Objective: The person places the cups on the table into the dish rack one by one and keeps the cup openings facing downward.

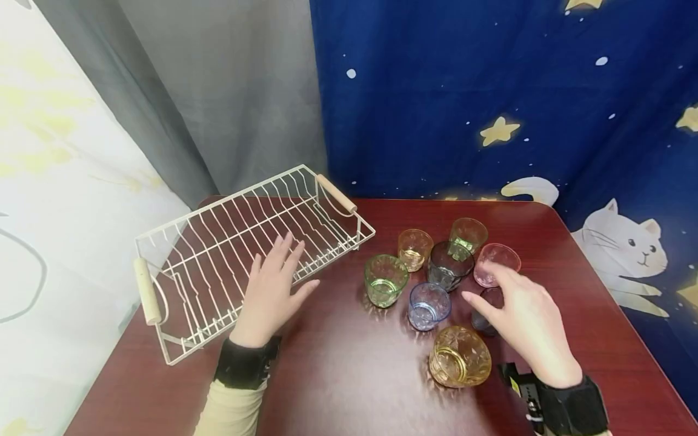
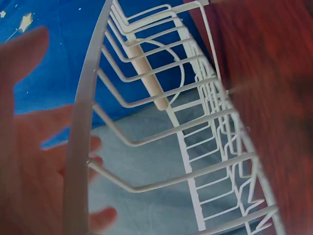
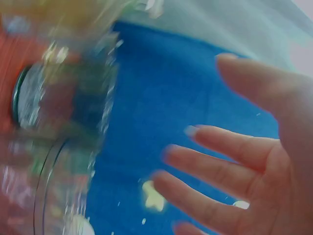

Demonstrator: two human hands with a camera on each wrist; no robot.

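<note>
Hovering beside the glasses (image 1: 429,306), the right hand (image 1: 526,315) had its grip spread, holding nothing; the left hand (image 1: 272,287), grip likewise apart, was at the wire rack (image 1: 240,232). All eight glasses stood on the worktop (image 1: 338,363), none in the rack; work appeared barely begun.
</note>
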